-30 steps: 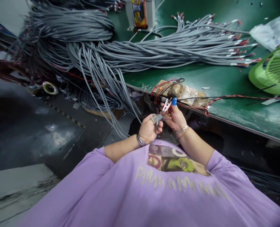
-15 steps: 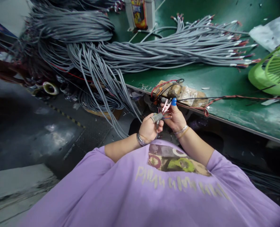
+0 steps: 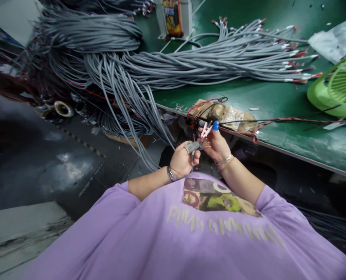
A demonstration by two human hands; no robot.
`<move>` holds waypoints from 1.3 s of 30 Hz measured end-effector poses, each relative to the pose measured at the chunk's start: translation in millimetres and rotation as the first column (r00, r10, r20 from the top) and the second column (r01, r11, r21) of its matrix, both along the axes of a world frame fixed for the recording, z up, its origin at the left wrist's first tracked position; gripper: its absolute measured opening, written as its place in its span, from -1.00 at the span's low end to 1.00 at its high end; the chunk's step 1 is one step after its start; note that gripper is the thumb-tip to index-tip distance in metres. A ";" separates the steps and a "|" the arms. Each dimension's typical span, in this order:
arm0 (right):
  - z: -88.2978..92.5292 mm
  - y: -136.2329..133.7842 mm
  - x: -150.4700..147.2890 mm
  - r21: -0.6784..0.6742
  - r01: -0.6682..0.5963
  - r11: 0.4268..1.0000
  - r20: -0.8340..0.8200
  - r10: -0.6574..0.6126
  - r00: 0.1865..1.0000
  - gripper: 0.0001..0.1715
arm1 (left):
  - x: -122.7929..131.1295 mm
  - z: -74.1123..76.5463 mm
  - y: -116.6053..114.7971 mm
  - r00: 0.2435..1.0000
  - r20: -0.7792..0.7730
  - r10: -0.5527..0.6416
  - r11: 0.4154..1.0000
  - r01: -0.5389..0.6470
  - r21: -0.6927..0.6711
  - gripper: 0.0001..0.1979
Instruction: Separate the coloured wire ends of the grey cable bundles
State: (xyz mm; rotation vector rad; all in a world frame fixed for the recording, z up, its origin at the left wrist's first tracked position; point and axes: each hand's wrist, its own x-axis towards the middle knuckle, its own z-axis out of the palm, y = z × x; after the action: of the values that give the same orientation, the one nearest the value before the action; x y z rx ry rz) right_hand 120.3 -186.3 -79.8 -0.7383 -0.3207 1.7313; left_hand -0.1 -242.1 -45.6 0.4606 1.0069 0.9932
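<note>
My left hand (image 3: 182,160) is closed in a fist just below the bench edge, a grey sleeve on its forefinger, gripping the end of a grey cable (image 3: 194,147) with thin coloured wires. My right hand (image 3: 218,144), with a blue cap on the thumb, is pinched on a pink clip (image 3: 204,131) right above those wires. Both hands meet in front of my purple shirt. Red and black leads (image 3: 203,105) run from the clips up to a brown taped block (image 3: 225,113) on the green bench (image 3: 280,99).
A big bundle of grey cables (image 3: 173,66) lies across the bench and hangs off its left edge toward the dark floor. A green fan (image 3: 338,87) stands at the right, a plastic bag (image 3: 333,39) behind it. A tape roll (image 3: 62,108) lies at the left.
Almost nothing: my hands shifted very slightly, still holding the cable end and the clip in the same spot.
</note>
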 end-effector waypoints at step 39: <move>-0.3 -0.6 2.7 -0.024 -0.017 1.000 0.003 0.017 1.000 -0.58 | 1.9 -3.0 -2.0 0.984 -0.132 0.117 0.978 -0.092 0.186 -0.58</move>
State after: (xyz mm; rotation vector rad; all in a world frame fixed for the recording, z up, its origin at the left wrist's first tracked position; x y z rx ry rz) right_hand 123.0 -186.9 -80.1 -0.7572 -0.3097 1.7528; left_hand 1.9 -244.1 -48.6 0.6401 1.0822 1.1645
